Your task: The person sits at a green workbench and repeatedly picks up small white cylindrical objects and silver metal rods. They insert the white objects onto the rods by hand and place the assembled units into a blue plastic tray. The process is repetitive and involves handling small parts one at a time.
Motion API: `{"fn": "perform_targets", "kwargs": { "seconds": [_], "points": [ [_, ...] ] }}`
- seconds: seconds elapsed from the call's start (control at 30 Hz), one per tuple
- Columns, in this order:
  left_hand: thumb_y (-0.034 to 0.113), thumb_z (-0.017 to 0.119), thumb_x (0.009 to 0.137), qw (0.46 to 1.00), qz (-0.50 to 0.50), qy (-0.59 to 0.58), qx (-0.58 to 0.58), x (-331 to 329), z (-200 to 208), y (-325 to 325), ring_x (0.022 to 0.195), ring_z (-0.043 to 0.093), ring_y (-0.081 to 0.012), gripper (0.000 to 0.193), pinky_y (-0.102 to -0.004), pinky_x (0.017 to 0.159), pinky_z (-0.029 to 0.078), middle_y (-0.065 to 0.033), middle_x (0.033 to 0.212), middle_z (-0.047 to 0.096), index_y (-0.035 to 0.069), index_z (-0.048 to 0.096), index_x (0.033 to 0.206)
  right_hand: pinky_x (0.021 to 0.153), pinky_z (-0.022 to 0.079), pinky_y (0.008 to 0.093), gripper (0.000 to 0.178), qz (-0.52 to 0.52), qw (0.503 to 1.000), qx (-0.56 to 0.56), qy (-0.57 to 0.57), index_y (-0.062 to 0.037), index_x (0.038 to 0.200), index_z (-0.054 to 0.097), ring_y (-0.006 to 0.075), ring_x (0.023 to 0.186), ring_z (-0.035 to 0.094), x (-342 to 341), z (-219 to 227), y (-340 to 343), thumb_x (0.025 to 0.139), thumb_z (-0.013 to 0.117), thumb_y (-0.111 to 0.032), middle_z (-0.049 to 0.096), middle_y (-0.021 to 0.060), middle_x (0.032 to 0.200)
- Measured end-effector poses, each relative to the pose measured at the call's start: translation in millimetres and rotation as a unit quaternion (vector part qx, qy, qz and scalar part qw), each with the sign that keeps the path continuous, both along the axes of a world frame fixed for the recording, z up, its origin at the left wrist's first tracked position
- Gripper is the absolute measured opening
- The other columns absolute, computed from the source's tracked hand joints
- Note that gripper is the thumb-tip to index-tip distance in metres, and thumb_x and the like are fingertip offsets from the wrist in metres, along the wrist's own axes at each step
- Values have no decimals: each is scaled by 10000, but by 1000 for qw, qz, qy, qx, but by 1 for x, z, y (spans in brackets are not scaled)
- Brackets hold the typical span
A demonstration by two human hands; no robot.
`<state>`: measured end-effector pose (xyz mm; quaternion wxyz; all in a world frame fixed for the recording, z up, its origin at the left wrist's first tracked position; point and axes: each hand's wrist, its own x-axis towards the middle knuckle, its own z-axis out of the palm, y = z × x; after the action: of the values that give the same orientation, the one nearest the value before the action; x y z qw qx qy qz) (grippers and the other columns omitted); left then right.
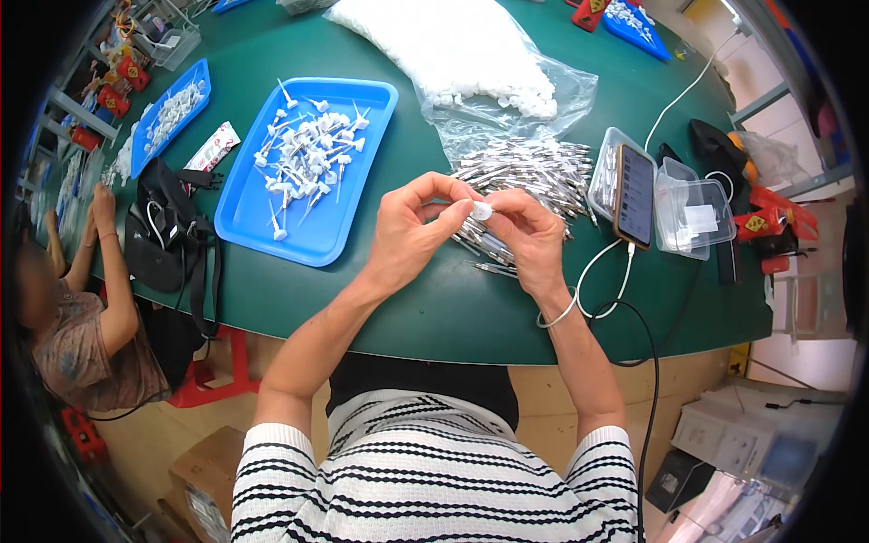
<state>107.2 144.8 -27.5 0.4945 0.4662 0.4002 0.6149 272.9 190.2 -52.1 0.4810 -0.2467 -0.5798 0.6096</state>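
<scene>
My left hand [415,228] and my right hand [532,241] meet over the near part of the table, fingertips pinched together. Between them is a small white plastic piece [482,211]; both hands grip it. Whether a metal rod is in it is hidden by my fingers. Just beyond and under my right hand lies a heap of thin metal rods [534,176]. To the left, a blue tray [237,204] holds many white pieces with metal rods [308,149] sticking out of them. A clear bag of loose white pieces [462,50] lies open behind the rods.
On the right stand a phone [634,195] with a white cable and clear plastic boxes [695,213]. A black bag [163,226] lies left of the tray, near another blue tray [201,77]. A co-worker [95,317] sits at far left. Green table edge [434,357] curves before me.
</scene>
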Motion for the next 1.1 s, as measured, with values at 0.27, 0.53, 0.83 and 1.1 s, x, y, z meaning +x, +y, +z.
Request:
{"fn": "perform_targets", "kwargs": {
  "seconds": [0.27,0.53,0.83,1.1],
  "points": [
    [36,642,860,998,23,45,-33,-4,-5,-1,788,586,-63,79,-209,721,489,-39,887,633,-10,608,914,760,466,210,153,13,1000,-10,-1,-6,960,665,90,855,566,0,-2,0,821,652,55,602,33,924],
    [73,645,859,998,-3,-6,-63,-4,-5,0,709,574,-58,85,-193,648,462,-20,792,629,-3,616,884,761,463,208,151,17,1000,-15,2,-7,967,663,88,851,565,1,-3,0,826,651,50,603,32,928],
    [85,638,864,987,-62,-96,-110,-8,-7,2,694,579,-83,87,-217,655,485,-35,781,620,2,617,876,782,463,218,148,0,1000,-16,-5,8,947,657,98,871,572,-1,-4,0,821,634,83,609,40,938],
    [162,657,849,971,-114,-135,-160,-11,-10,5,672,591,-88,163,-230,621,518,-38,773,631,1,639,868,798,432,226,134,-18,999,7,-33,5,908,647,122,885,562,-3,3,-6,818,612,98,601,47,930]
  ]
}}
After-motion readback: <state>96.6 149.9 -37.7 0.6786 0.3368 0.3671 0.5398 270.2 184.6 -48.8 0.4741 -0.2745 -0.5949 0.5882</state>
